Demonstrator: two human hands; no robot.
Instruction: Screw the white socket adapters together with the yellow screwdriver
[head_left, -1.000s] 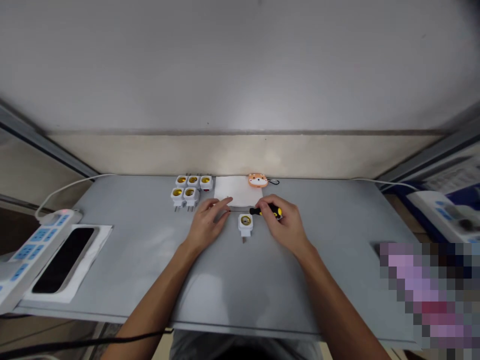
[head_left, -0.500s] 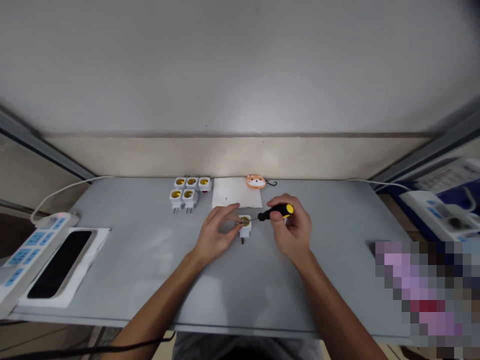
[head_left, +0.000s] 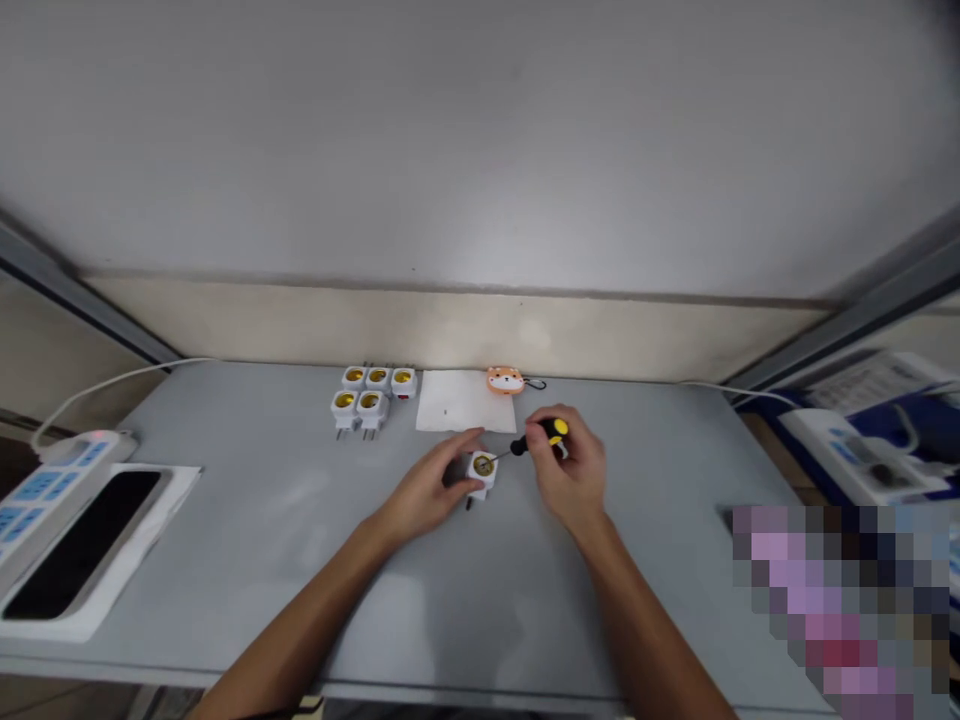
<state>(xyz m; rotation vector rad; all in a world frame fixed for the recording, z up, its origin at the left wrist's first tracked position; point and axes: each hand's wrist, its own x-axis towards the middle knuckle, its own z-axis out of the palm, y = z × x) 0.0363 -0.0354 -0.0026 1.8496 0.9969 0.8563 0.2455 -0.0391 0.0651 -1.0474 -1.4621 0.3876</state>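
My left hand (head_left: pixel 431 490) grips a white plug-in lamp socket (head_left: pixel 481 480) from its left side, thumb below and fingers above. The socket's round brass-coloured opening faces up and its pins point toward me. In my right hand (head_left: pixel 570 475) is a black and yellow screwdriver (head_left: pixel 553 432), held by the handle, its thin shaft slanting down left so that the tip reaches into the opening. Several similar sockets (head_left: pixel 373 408) stand in two rows at the back left. Beside them lies a white sheet (head_left: pixel 461 405) with a tiny dark piece on it.
An orange and white animal-face case (head_left: pixel 505 381) with a black clip sits on the sheet's back right corner. At the left lie a phone (head_left: pixel 86 545) on white paper and a power strip (head_left: pixel 52 490). Another white strip (head_left: pixel 847 455) and a blurred-out patch are at the right.
The held socket is now tilted, and my left fingers have moved from its opening to its sides. The screwdriver tip has moved into the opening. The whole view has shifted slightly.
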